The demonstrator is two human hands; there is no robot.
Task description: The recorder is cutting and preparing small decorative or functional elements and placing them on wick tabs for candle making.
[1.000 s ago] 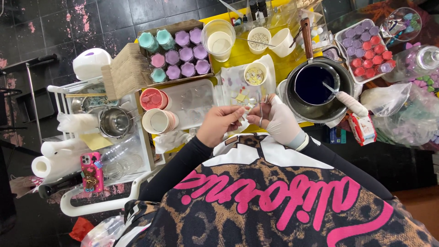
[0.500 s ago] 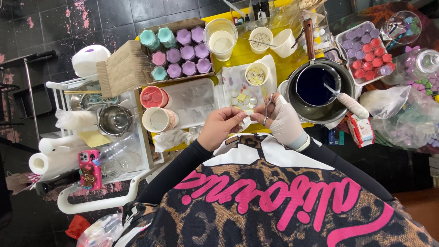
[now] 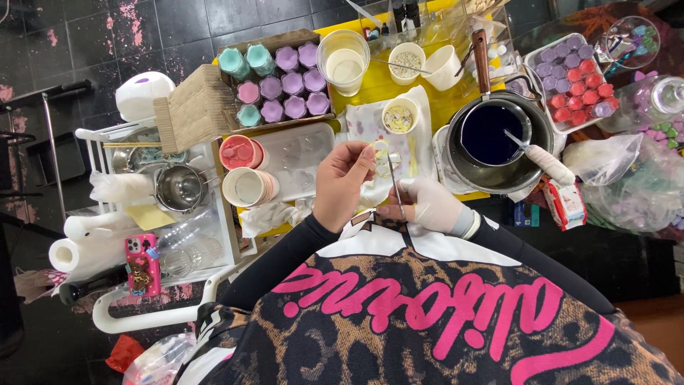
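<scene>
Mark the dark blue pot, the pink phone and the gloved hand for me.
dark blue pot (image 3: 491,134): head view, on the dark liquid surface inside.
pink phone (image 3: 142,265): head view, on the middle of its decorated back.
right hand (image 3: 431,207): head view, on the back of the white glove.

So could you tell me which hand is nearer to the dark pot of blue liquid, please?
The right hand, gloved, sits just below-left of the dark pot; the bare left hand is farther off, across the cloth.

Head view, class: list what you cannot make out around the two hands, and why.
- Small item pinched by left hand: too small, partly covered by fingers.
- Right hand grip on thin metal tool: glove hides it.
- Dark pot depth: opaque liquid.
- Phone screen: faces down.
</scene>
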